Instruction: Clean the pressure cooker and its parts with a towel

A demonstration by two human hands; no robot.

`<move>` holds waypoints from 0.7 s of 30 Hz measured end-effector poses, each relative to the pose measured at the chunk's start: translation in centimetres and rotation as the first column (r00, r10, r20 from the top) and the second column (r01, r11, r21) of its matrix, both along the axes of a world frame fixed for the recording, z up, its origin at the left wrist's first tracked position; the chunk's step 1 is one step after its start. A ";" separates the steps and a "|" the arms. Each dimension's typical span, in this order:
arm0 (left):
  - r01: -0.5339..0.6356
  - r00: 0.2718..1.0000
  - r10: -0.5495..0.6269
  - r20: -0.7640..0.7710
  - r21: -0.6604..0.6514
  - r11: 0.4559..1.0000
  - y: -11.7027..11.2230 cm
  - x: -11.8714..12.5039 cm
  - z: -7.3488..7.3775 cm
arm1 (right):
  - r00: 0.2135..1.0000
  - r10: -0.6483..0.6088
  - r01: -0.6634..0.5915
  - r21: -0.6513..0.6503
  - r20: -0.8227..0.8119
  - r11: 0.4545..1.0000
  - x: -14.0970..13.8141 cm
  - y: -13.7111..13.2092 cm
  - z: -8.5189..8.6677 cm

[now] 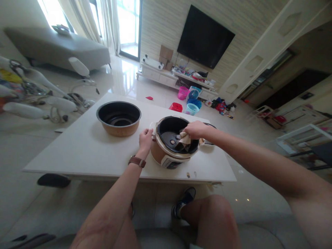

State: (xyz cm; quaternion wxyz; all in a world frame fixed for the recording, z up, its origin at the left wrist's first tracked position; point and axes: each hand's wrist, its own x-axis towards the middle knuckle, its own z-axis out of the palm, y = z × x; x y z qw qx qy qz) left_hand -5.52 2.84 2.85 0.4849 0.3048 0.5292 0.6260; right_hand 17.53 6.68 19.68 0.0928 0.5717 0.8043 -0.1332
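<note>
A brown and white rice cooker (168, 157) stands open on the white table (85, 152). My left hand (145, 137) grips its left rim, fingers closed on the edge. A watch with a brown strap (136, 161) is on that wrist. My right hand (195, 130) holds a beige cloth (183, 140) bunched against the inside wall of the cooker's dark cavity. The cooker's removable inner pot (118, 118), black inside and brown outside, sits apart on the table to the left.
The cooker's lid (209, 139) lies open behind my right hand. Small bits (191, 175) lie near the table's front edge. Coloured baskets (192, 103) and toys litter the floor beyond; a grey sofa (57, 48) stands far left. My knees are below the table.
</note>
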 end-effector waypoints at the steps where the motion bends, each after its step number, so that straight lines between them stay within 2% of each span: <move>1: 0.001 1.000 -0.001 0.002 -0.004 1.000 0.0 0.0 0.0 | 1.000 0.009 -0.009 0.065 0.011 0.998 -0.2 -0.1 0.2; 4: 0.007 1.000 -0.007 0.018 0.000 1.000 0.0 0.0 -0.1 | 1.000 -0.006 0.002 0.217 0.017 0.976 -0.7 -0.6 0.0; 6: 0.005 1.000 -0.005 0.018 0.006 1.000 0.0 0.0 -0.1 | 0.999 -0.029 0.021 0.224 0.032 0.974 -1.1 -1.0 -1.1; 7: 0.001 1.000 -0.001 0.014 0.007 1.000 0.0 0.0 -0.1 | 0.998 -0.040 0.031 0.195 0.043 0.980 -1.3 -1.2 -1.9; 9: -0.007 1.000 0.007 0.006 0.001 1.000 0.0 0.0 -0.2 | 0.997 -0.027 0.023 0.058 0.077 0.998 -1.8 -1.5 -3.8; 12: -0.008 1.000 0.008 0.001 -0.002 1.000 0.1 0.0 -0.3 | 0.989 0.089 -0.065 -0.191 0.120 0.979 -2.6 -1.6 -6.4; 15: -0.003 1.000 0.003 0.001 0.008 1.000 0.1 0.0 -0.3 | 0.980 0.153 -0.119 -0.248 0.124 0.961 -3.3 -1.5 -7.9; 18: -0.007 1.000 0.007 0.002 0.003 1.000 0.0 0.0 -0.2 | 0.984 0.135 -0.103 -0.255 0.114 0.962 -3.7 -1.0 -7.8; 21: -0.006 1.000 0.006 0.012 -0.008 1.000 -0.1 0.0 0.0 | 0.989 0.115 -0.088 -0.264 0.088 0.961 -3.4 0.4 -5.8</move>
